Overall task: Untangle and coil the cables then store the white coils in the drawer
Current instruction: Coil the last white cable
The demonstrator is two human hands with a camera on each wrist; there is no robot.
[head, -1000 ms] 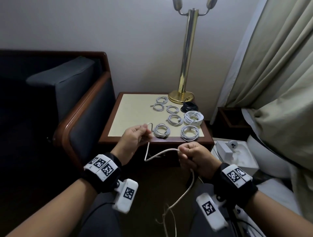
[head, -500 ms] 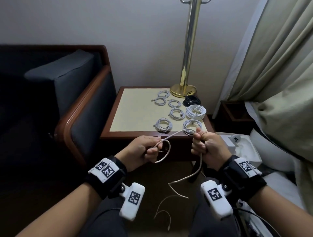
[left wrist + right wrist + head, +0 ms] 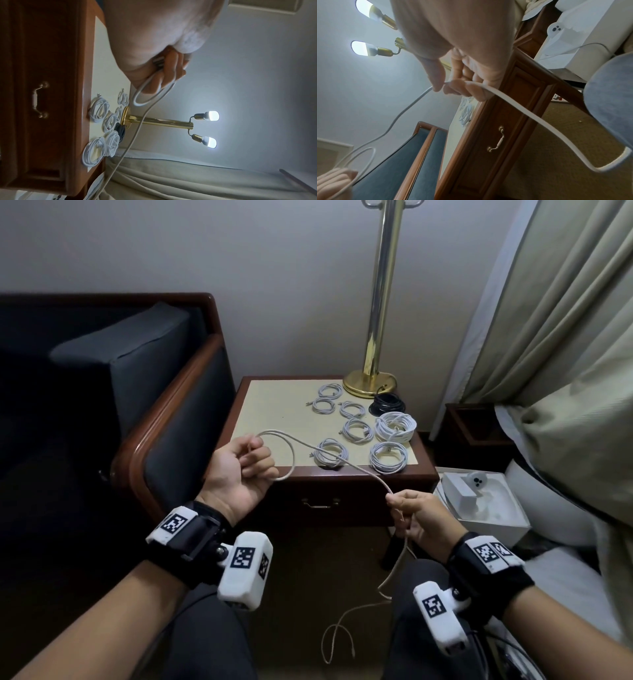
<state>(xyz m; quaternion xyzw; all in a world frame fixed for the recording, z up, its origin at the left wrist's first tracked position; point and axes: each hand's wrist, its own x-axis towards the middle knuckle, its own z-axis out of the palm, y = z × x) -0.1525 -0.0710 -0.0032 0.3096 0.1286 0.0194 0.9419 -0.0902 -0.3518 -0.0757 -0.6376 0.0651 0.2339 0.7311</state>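
Head view: my left hand (image 3: 241, 470) is palm up, fingers curled round 1 loop of the white cable (image 3: 346, 462), held in front of the near left edge of the side table (image 3: 274, 419). From that loop the cable runs right and down to my right hand (image 3: 423, 517), which pinches it between thumb and fingers in front of the shut drawer (image 3: 320, 503); below that hand the rest hangs to the carpet and ends in a loose curl between my knees. On the tabletop I count 7 white coils (image 3: 331, 453), apart from one another, and 1 black coil (image 3: 387, 403) just beside the brass lamp (image 3: 371, 381) at the back right. A dark armchair (image 3: 113, 392) stands left of the table, a curtain (image 3: 561, 313) right. Left wrist view: fingers (image 3: 173, 67) closed on the cable, a small loop (image 3: 150, 93) sticking out past them, 1 strand trailing away toward the curtain; both lamp bulbs are lit. Right wrist view: thumb and fingertips (image 3: 458, 88) nip the cable, which bends off right in a broad curve; the drawer handle (image 3: 496, 140) sits below, drawer closed.
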